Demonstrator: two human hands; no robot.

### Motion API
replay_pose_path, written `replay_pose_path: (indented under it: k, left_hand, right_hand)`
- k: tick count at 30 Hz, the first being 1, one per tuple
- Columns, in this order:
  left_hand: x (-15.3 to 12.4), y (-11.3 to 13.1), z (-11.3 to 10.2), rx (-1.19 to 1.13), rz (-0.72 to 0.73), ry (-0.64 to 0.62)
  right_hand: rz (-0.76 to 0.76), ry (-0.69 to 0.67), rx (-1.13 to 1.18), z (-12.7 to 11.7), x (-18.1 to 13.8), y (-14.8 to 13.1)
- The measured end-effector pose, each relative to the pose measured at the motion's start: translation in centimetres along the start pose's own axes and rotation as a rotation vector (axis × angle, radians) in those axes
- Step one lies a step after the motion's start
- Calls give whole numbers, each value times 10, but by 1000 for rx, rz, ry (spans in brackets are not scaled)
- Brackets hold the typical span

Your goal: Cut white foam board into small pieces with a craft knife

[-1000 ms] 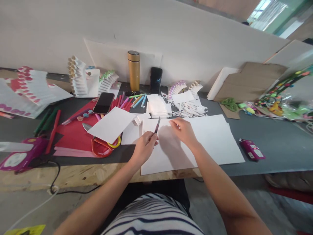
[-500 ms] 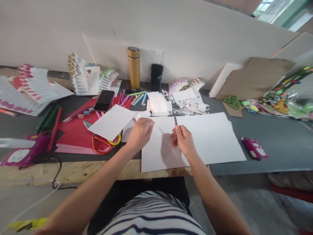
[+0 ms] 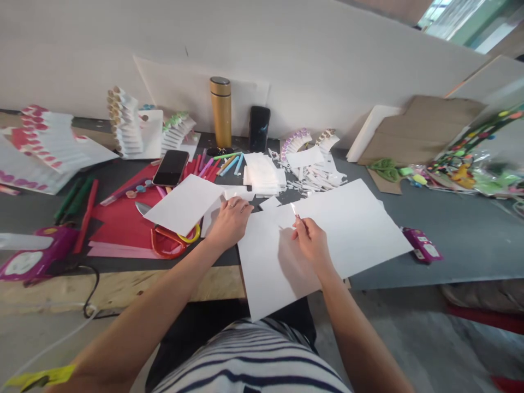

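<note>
My right hand (image 3: 313, 243) is closed around a slim craft knife (image 3: 293, 208), its narrow blade pointing up and away over a large white sheet (image 3: 339, 221). The sheet lies turned at an angle, its near corner jutting past the table's front edge. My left hand (image 3: 230, 222) rests palm down by the sheet's upper left corner, fingers bent and slightly apart, with no held thing showing. Beside its fingertips are small white paper pieces (image 3: 239, 193). A separate small white piece (image 3: 270, 203) lies just beyond the sheet's far edge.
To the left are a white card (image 3: 186, 203), scissors (image 3: 166, 245), red paper (image 3: 118, 221), markers (image 3: 87, 215) and a phone (image 3: 171, 168). Behind stand a gold flask (image 3: 221, 112), stacked white slips (image 3: 264, 176) and paper scraps (image 3: 321, 179). A purple box (image 3: 421, 244) lies right.
The large sheet has turned, its near corner now hanging over the table edge. A small white piece shows beyond its far edge. My left hand has shifted slightly down and left.
</note>
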State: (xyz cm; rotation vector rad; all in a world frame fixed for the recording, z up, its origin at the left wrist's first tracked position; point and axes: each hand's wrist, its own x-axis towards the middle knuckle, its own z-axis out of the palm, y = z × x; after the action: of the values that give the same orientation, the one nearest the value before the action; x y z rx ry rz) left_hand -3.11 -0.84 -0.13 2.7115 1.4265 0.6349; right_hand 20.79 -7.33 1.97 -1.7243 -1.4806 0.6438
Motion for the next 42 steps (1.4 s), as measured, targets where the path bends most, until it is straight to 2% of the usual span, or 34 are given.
replay_pose_path:
  k: [6,10,17,23,28,33,35,39,42]
  left_hand:
    - [2,-10,-8,-62,10,88]
    - [-3,-12,-15,-105,-52,108]
    - [-26,2,-10,-57,-15,13]
    - [-20,5,-9,55,-20,-34]
    - [-16,3,-12,78,-64,11]
    - [-17,20,-19,-15,20,75]
    - [-13,30,-16,-34,54,44]
    - [-5,43,-1,-17,69,-105]
    - [-2,45,10,2,69,-136]
  right_hand:
    - [10,-61,-132,6,9,0]
    - [28,-58,-164,5,10,1]
    - [9,-68,-222,5,9,0]
    - [2,-73,-274,7,13,-5]
    - [9,-92,-325,14,22,-12]
    - [-3,-104,-333,21,33,-16]
    - [-11,-107,-326,22,35,-17]
    - [-21,-122,-311,22,35,-19]
    - [-16,-145,-292,17,33,-20]
